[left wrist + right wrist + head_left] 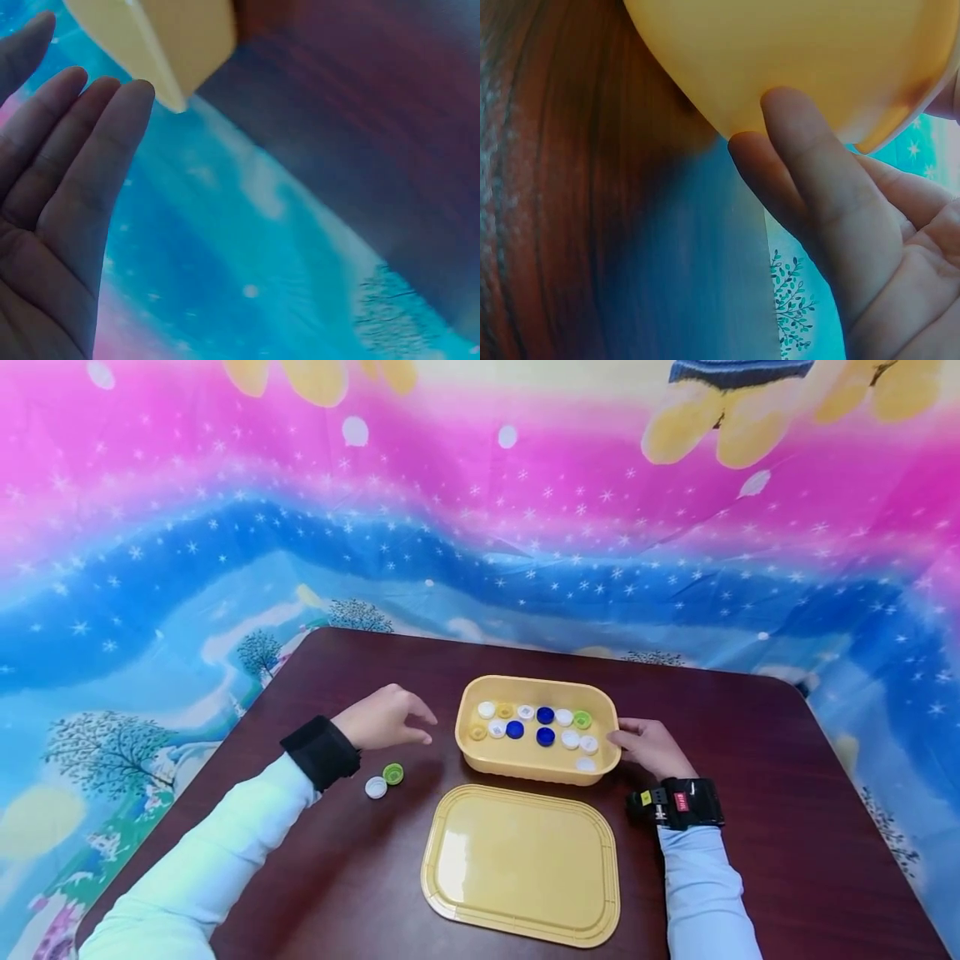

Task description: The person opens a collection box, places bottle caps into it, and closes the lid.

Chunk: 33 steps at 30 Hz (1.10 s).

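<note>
A yellow plastic container [536,768] stands on the table with several bottle caps inside, among them a blue cap [545,737], a white cap [570,740] and a green cap [582,720]. My right hand [656,747] grips its right end, thumb over the rim and fingers against the outer wall, as the right wrist view shows. Left of the container, my left hand [384,718] hovers with fingers extended and holds nothing. A loose green cap [393,774] and a loose white cap [376,787] lie on the table below that hand.
A flat yellow lid [525,864] lies on the dark wooden table [795,827], in front of the container. A colourful printed cloth [480,527] hangs behind the table and shows along both sides.
</note>
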Tool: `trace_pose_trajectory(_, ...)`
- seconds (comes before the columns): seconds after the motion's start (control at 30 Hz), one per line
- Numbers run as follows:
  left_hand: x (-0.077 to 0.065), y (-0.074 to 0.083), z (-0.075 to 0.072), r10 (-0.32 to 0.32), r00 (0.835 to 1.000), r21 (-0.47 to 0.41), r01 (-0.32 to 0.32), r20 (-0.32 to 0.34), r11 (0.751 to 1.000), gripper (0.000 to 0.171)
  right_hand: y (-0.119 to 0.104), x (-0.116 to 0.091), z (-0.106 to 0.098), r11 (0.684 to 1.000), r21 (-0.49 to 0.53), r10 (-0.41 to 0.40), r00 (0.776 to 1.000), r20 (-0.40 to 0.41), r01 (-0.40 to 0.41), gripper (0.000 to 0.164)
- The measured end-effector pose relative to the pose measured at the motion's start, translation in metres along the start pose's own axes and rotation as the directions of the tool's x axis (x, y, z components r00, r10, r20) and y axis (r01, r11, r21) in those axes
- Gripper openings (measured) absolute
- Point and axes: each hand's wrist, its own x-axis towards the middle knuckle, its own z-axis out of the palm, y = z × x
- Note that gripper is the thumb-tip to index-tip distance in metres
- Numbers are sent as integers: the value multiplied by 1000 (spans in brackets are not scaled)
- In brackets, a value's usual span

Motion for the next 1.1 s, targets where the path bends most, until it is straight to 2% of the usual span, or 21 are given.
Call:
trace_pose_trajectory(0.23, -23, -14, 21, -116, 993, -50, 117, 26, 992, 27, -1, 0, -1, 1000, -18, 12, 1000, 5, -12, 58)
trace_pose_trajectory(0.53, -38, -23, 49, -260, 965, -83, 262, 39, 961, 26, -1, 0, 0, 1000, -18, 19, 1000, 9, -19, 59)
trace_pose_trajectory(0.67, -41, -25, 57, -269, 963, -70, 271, 33, 960, 25, 0, 1, 0, 1000, -15, 18, 1000, 5, -18, 58)
trace_pose_trajectory(0.83, -43, -25, 65, -262, 965, -5, 262, 12, 965, 27, -1, 0, 1, 1000, -13, 17, 1000, 3, -17, 58)
trace_pose_trajectory(0.97, -44, -25, 69, -248, 969, 47, 248, 3, 968, 25, -1, 0, 1, 1000, -13, 15, 1000, 6, -15, 57)
trace_pose_trajectory(1.1, -45, -25, 71, -237, 972, 57, 237, -4, 970, 23, -2, 0, 1, 1000, -16, 15, 1000, 3, -15, 57)
